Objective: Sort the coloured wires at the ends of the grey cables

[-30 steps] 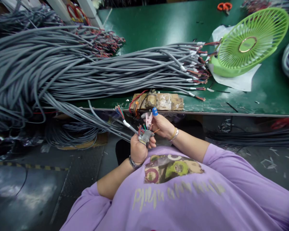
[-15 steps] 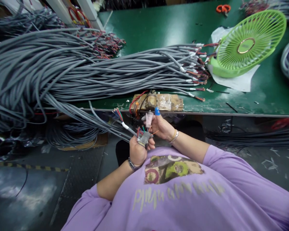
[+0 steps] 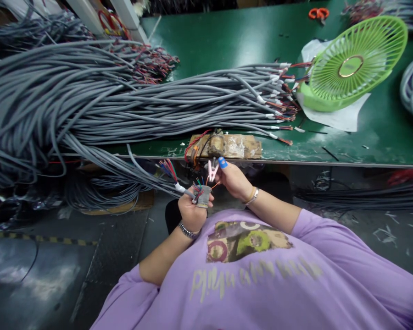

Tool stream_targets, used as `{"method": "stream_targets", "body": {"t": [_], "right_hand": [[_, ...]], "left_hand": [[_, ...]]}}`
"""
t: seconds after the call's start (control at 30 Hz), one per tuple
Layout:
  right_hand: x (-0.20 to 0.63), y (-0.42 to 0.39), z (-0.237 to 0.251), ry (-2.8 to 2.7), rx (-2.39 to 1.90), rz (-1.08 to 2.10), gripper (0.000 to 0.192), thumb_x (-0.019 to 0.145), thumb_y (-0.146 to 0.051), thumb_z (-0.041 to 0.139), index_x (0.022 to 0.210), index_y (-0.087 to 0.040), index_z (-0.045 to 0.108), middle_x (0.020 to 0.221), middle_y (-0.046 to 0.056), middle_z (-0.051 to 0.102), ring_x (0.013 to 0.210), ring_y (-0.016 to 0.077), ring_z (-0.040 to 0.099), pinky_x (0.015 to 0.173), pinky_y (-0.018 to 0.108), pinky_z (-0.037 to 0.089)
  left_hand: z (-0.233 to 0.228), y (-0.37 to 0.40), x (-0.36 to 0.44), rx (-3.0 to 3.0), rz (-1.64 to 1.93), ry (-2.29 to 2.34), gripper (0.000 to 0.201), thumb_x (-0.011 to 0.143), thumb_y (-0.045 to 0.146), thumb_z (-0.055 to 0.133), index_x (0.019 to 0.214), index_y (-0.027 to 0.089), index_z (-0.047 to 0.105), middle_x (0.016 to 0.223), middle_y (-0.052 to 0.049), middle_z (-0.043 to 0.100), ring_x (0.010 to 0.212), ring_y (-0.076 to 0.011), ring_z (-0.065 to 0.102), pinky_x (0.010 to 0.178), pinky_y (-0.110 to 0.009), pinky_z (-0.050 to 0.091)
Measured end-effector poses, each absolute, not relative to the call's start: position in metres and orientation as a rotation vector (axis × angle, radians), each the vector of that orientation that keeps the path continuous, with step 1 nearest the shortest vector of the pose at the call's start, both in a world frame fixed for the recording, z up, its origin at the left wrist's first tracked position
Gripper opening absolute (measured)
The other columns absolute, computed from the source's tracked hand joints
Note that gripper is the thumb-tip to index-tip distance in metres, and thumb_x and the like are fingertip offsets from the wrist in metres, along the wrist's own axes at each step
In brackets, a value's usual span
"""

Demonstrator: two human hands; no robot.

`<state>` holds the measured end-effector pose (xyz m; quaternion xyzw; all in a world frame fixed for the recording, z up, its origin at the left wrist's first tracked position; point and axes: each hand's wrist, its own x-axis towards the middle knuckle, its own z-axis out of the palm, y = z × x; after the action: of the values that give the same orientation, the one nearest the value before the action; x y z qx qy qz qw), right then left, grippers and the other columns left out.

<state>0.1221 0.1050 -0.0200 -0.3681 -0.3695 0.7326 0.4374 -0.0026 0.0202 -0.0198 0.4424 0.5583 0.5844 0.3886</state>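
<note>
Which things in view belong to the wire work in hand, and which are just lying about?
Likely in use:
grey connector in the left hand
grey cable with coloured wire ends
pink V-shaped piece at the right hand

Apparently just lying about:
orange-handled scissors
green fan
white sheet under it

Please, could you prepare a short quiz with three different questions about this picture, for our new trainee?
1. Where do the orange-handled scissors lie?
A: on the floor
B: on the green table
C: on a shelf

2. True or false: the right hand holds the pink tool.

3. Which hand holds the grey block beside the coloured wire ends?

Key: 1: B; 2: true; 3: the left hand.
</note>
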Motion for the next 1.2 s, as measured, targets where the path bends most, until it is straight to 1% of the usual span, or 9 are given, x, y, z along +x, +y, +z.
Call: {"method": "stream_targets", "body": {"t": [0.1, 0.3, 0.43, 0.6, 0.73, 0.87, 1.0, 1.1, 1.2], "right_hand": [[0.121, 0.105, -0.023, -1.033, -0.965, 1.686, 0.057, 0.073, -0.074, 0.057, 0.065, -0.018, 0.058, 0.058, -0.001, 0.051, 0.055, 0.0093, 0.043, 0.051, 0.023, 0.034], [0.112, 0.109, -0.022, -0.743, -0.831, 2.056, 0.059, 0.069, -0.074, 0.062, 0.07, -0.015, 0.06, 0.062, 0.0, 0.053, 0.054, 0.0086, 0.043, 0.049, 0.022, 0.033], [0.107, 0.109, -0.017, -0.576, -0.827, 2.032, 0.053, 0.067, -0.067, 0.07, 0.068, -0.015, 0.06, 0.061, -0.001, 0.053, 0.055, 0.0077, 0.044, 0.05, 0.021, 0.033], [0.105, 0.108, -0.018, -0.566, -0.784, 1.999, 0.053, 0.066, -0.065, 0.072, 0.068, -0.014, 0.061, 0.06, -0.001, 0.054, 0.053, 0.0067, 0.043, 0.048, 0.021, 0.03], [0.105, 0.106, -0.019, -0.53, -0.797, 2.046, 0.055, 0.068, -0.069, 0.067, 0.072, -0.015, 0.061, 0.064, 0.0, 0.056, 0.055, 0.0083, 0.045, 0.048, 0.021, 0.032], [0.11, 0.104, -0.019, -0.485, -0.834, 2.12, 0.059, 0.074, -0.075, 0.057, 0.081, -0.017, 0.062, 0.07, 0.003, 0.061, 0.058, 0.0108, 0.05, 0.049, 0.021, 0.035], [0.116, 0.104, -0.018, -0.54, -0.817, 2.211, 0.057, 0.08, -0.073, 0.05, 0.083, -0.018, 0.063, 0.072, 0.003, 0.062, 0.058, 0.011, 0.05, 0.05, 0.021, 0.037], [0.119, 0.104, -0.017, -0.596, -0.768, 2.228, 0.049, 0.079, -0.066, 0.058, 0.082, -0.018, 0.062, 0.073, 0.003, 0.062, 0.059, 0.0104, 0.05, 0.049, 0.02, 0.036], [0.121, 0.103, -0.015, -0.672, -0.731, 2.142, 0.041, 0.073, -0.056, 0.071, 0.079, -0.017, 0.061, 0.069, 0.0, 0.059, 0.058, 0.0091, 0.047, 0.048, 0.019, 0.034]], "left_hand": [[-0.018, 0.022, -0.002, 1.208, 1.475, 1.45, 0.01, 0.074, 0.026, 0.067, 0.074, 0.017, 0.069, 0.059, 0.0, 0.067, 0.042, -0.0088, 0.057, 0.041, -0.018, 0.044], [-0.019, 0.025, -0.002, 1.253, 1.44, 1.502, 0.006, 0.072, 0.024, 0.066, 0.072, 0.018, 0.067, 0.056, 0.002, 0.065, 0.042, -0.0088, 0.056, 0.043, -0.019, 0.045], [-0.02, 0.024, -0.002, 1.267, 1.415, 1.521, 0.007, 0.071, 0.024, 0.066, 0.068, 0.018, 0.067, 0.056, 0.001, 0.065, 0.042, -0.009, 0.056, 0.044, -0.019, 0.045], [-0.023, 0.02, -0.003, 1.28, 1.391, 1.525, 0.005, 0.07, 0.021, 0.066, 0.072, 0.018, 0.069, 0.057, 0.001, 0.066, 0.043, -0.0097, 0.056, 0.046, -0.02, 0.046], [-0.025, 0.019, -0.004, 1.225, 1.393, 1.516, 0.006, 0.068, 0.022, 0.068, 0.072, 0.018, 0.069, 0.058, 0.0, 0.066, 0.043, -0.01, 0.057, 0.046, -0.02, 0.046], [-0.023, 0.015, -0.006, 1.202, 1.412, 1.483, 0.006, 0.069, 0.023, 0.068, 0.071, 0.018, 0.068, 0.058, 0.0, 0.066, 0.042, -0.0103, 0.056, 0.043, -0.021, 0.046], [-0.021, 0.009, -0.009, 1.204, 1.491, 1.497, 0.009, 0.072, 0.026, 0.068, 0.077, 0.019, 0.07, 0.06, -0.001, 0.067, 0.044, -0.0109, 0.057, 0.043, -0.021, 0.046], [-0.019, 0.01, -0.011, 1.174, 1.575, 1.546, 0.012, 0.071, 0.027, 0.072, 0.081, 0.019, 0.07, 0.061, -0.001, 0.068, 0.045, -0.0109, 0.058, 0.044, -0.021, 0.048], [-0.017, 0.017, -0.013, 1.131, 1.626, 1.593, 0.015, 0.068, 0.029, 0.076, 0.077, 0.019, 0.069, 0.06, 0.0, 0.067, 0.047, -0.012, 0.06, 0.046, -0.022, 0.049]]}}
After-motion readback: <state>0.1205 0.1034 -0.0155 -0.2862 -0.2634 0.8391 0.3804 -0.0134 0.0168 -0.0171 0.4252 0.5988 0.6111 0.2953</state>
